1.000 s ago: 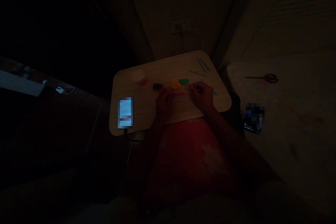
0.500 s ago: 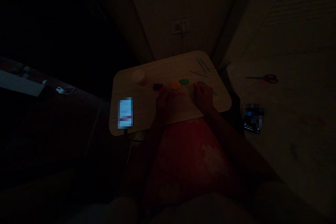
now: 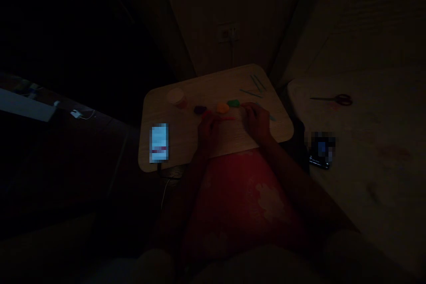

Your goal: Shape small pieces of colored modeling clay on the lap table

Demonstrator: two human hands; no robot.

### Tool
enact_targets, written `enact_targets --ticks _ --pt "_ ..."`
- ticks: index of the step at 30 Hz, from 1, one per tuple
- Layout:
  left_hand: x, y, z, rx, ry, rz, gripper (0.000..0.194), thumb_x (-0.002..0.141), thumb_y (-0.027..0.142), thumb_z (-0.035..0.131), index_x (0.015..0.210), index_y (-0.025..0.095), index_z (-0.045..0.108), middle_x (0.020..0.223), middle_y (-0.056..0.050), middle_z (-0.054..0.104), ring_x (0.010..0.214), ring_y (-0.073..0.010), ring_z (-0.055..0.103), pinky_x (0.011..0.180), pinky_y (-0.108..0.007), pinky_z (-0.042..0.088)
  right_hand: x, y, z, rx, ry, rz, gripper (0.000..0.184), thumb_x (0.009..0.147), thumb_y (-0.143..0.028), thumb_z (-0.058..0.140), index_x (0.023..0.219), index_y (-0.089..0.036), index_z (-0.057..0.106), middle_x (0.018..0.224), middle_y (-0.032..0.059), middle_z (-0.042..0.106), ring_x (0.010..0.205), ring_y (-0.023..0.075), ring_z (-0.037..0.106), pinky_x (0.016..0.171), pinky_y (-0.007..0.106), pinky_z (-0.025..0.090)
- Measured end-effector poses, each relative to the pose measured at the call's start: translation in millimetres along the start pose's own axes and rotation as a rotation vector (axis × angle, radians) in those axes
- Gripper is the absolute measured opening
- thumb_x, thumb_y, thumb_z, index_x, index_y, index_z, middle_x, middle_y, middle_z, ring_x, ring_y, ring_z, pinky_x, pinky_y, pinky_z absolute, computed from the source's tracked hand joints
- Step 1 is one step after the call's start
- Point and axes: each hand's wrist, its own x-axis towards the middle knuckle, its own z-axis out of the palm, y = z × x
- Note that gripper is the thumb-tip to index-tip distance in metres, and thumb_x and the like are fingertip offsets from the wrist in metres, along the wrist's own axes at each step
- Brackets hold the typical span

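Observation:
The light is very dim. My left hand (image 3: 207, 132) is closed on the wooden table, fingers at a red strip of what looks like modelling clay (image 3: 228, 118) that extends to the right. Some red also shows at those fingertips. My right hand (image 3: 257, 123) has its fingers curled into a pinch just right of the green lump (image 3: 233, 103); a small reddish bit seems to be at the fingertips, too dark to name. An orange lump (image 3: 222, 108) lies between the green one and a dark purple lump (image 3: 200, 109).
A lidded tub (image 3: 176, 96) stands at the table's (image 3: 181, 131) back left, a lit phone (image 3: 159, 143) at its front left. Several thin sticks (image 3: 256, 83) lie back right. Scissors (image 3: 333, 99) and a dark device (image 3: 321, 151) rest on the pale surface to the right.
My right hand drew back a little to the right, then its fingertips came left again toward the green lump. My left hand and the red strip stay nearly still.

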Motion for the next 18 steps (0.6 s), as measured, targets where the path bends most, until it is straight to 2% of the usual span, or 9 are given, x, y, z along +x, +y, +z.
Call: enact_targets --ticks 5,8,12,15,18 --pt "0.2 -1.1 0.5 0.019 -0.007 -0.006 0.022 0.102 0.027 0.051 0.089 0.021 0.068 0.088 -0.003 0.069 0.091 -0.0204 0.065 0.091 -0.036 0.053 -1.8 -1.5 0.5 0.061 -0.041 0.056 0.039 0.104 -0.04 0.043 0.122 -0.02 0.07 0.076 0.0046 0.072 0.063 0.0196 0.064 0.071 0.036 0.054" --pt "0.0 -2.2 0.8 0.007 0.002 0.006 0.022 0.102 0.026 0.051 0.089 0.021 0.068 0.088 -0.003 0.069 0.091 -0.0205 0.066 0.093 -0.037 0.053 -2.2 -5.2 0.4 0.119 -0.078 0.056 0.036 0.101 -0.039 0.051 0.128 -0.022 0.066 0.075 0.003 0.072 0.061 0.0192 0.064 0.067 0.035 0.054" --pt "-0.5 -2.8 0.4 0.008 0.003 0.015 0.021 0.102 0.027 0.052 0.09 0.021 0.068 0.089 -0.003 0.07 0.091 -0.0202 0.066 0.092 -0.036 0.053 -2.2 -6.9 -0.9 0.121 -0.149 -0.002 0.02 0.095 -0.037 0.06 0.098 -0.023 0.075 0.087 0.0047 0.077 0.077 0.0206 0.07 0.073 0.033 0.053" --pt "-0.5 -2.7 -0.3 0.022 -0.009 0.001 0.021 0.102 0.029 0.052 0.09 0.022 0.067 0.088 -0.003 0.07 0.092 -0.0205 0.066 0.093 -0.037 0.053 -2.5 -6.6 -1.8 0.101 -0.176 -0.007 0.019 0.093 -0.034 0.062 0.086 -0.022 0.075 0.081 0.0031 0.076 0.073 0.0194 0.068 0.071 0.032 0.051" --pt "-0.6 -2.7 -0.4 0.027 -0.008 -0.015 0.022 0.102 0.03 0.052 0.089 0.022 0.068 0.089 -0.004 0.07 0.093 -0.0212 0.066 0.094 -0.037 0.054 -2.9 -7.8 -2.2 0.083 -0.142 0.022 0.02 0.092 -0.032 0.063 0.079 -0.022 0.074 0.071 0.0015 0.072 0.066 0.0176 0.064 0.066 0.031 0.047"
